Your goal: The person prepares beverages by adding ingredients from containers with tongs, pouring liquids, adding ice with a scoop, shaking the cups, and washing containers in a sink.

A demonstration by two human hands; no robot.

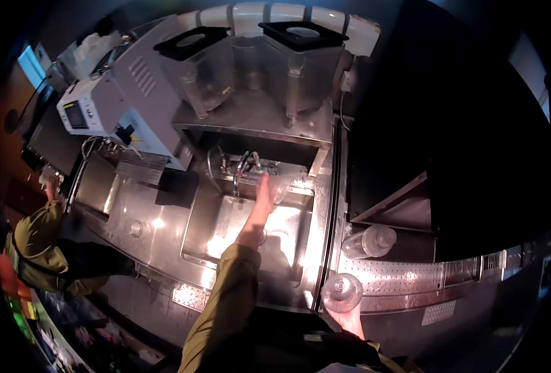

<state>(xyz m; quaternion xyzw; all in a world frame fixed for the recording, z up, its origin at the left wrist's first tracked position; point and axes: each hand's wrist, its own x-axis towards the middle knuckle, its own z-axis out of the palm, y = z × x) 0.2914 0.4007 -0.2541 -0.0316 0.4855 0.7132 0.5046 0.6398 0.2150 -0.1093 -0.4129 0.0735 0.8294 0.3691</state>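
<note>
My left hand [264, 193] reaches over the stainless steel sink [191, 224], close to the chrome tap [239, 175]. Against its right side is a clear container [282, 186], which it appears to grip; the outline is faint and the fingers are partly hidden. At the front edge of the counter, right of the sink, my right hand [347, 319] holds a clear rounded vessel [342, 293] from below. Just beyond that vessel, a clear lidded jar or shaker [368, 241] rests on the perforated metal drainer [392, 276].
Two clear jugs with black lids [193, 79] [298, 74] stand on a steel shelf [256, 109] behind the sink. A grey machine with a screen [135, 88] is at the left. A co-worker's sleeve [37, 238] shows at the far left. A dark panel rises at the right.
</note>
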